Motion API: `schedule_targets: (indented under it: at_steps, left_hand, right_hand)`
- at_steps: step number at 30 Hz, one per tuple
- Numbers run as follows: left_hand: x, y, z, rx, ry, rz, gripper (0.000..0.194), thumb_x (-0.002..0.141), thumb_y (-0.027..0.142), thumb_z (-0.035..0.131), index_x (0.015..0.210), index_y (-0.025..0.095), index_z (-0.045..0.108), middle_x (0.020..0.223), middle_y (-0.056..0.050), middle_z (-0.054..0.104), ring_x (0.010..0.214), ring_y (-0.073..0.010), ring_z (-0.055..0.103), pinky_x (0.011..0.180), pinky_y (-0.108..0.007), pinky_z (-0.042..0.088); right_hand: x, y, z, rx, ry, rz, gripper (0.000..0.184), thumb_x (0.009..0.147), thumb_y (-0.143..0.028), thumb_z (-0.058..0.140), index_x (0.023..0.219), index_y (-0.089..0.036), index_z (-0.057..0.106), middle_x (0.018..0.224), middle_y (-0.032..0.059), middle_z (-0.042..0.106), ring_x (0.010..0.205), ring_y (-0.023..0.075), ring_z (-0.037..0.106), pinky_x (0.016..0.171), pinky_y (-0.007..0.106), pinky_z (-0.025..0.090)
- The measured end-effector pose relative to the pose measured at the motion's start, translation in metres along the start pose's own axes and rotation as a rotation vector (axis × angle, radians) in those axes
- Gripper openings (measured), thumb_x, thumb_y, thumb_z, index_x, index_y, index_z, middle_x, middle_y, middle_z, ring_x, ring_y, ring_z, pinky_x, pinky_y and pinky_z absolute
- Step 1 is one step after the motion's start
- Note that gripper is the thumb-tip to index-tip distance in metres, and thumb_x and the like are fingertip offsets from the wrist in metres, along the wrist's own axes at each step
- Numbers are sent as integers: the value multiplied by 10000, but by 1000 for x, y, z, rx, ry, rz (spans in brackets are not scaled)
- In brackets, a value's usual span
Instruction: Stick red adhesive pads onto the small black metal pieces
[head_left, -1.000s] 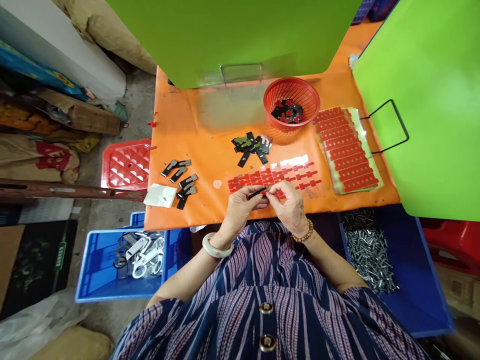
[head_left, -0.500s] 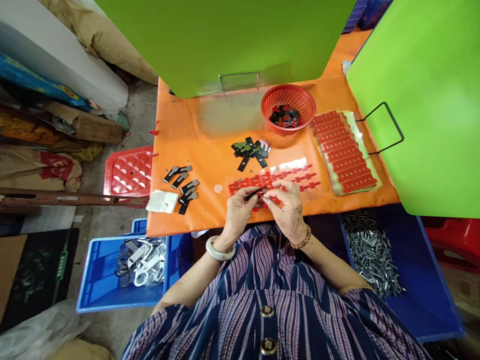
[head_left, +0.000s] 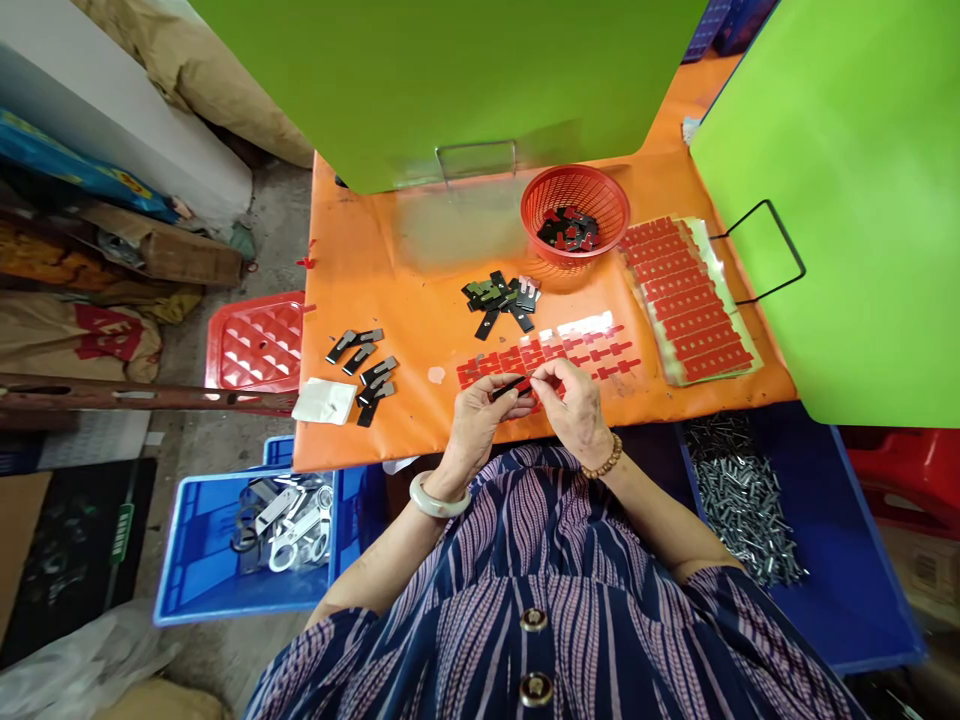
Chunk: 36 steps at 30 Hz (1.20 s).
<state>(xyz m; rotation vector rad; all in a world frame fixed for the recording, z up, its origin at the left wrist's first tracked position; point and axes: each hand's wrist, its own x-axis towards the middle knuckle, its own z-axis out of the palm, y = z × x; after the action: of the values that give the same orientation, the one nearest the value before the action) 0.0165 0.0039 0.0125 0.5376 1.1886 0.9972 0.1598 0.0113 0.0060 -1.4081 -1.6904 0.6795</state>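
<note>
My left hand [head_left: 480, 420] is closed on a small flat black piece [head_left: 510, 389], thumb on top and fingers beneath. At the right end of that piece, my right hand [head_left: 571, 408] pinches thumb and forefinger together; what lies between them is too small to tell. Just behind and under both hands is a clear sheet of red cut-out stickers [head_left: 600, 352]. Farther back lies a pile of black pieces [head_left: 499, 300], some with grey or greenish tabs. More black pieces with grey tabs [head_left: 375, 378] are spread at the left.
A red basket [head_left: 544, 190] holds black pieces with red parts. Stacked red sticker sheets [head_left: 690, 300] lie at the right, near a green panel [head_left: 840, 220] with a wire handle. Blue bins [head_left: 840, 560] of metal parts stand below the orange table [head_left: 352, 240]; a white packet [head_left: 324, 401] lies front left.
My right hand's raised fingers have curled in, and its pinch has shifted slightly at the end of the black piece. My left hand holds nearly the same place.
</note>
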Motion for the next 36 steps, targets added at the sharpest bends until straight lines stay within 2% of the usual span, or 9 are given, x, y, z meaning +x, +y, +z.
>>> schedule_targets:
  at_steps: [6, 21, 36]
  left_hand:
    - [0, -3, -1, -9, 5, -7, 368, 660, 243, 806, 965, 106, 651, 766, -66, 743, 679, -182, 730, 729, -311, 599]
    - [2, -10, -1, -64, 38, 15, 364, 625, 227, 807, 930, 103, 651, 756, -49, 738, 665, -169, 729, 659, -259, 589]
    - [4, -14, 1, -79, 69, 29, 371, 599, 239, 812, 910, 108, 656, 736, -37, 722, 658, -193, 730, 674, -305, 590]
  right_hand:
    - [1, 6, 4, 30, 10, 42, 101, 842, -185, 561, 743, -203, 557, 708, 12, 648, 645, 152, 591, 679, 304, 465]
    - [2, 7, 9, -34, -1, 87, 109, 824, -196, 532, 716, -210, 544, 698, 20, 656, 633, 153, 582, 682, 298, 456]
    - [2, 12, 14, -27, -21, 111, 106, 818, -209, 524, 713, -215, 516, 687, 17, 640, 624, 155, 573, 679, 295, 449]
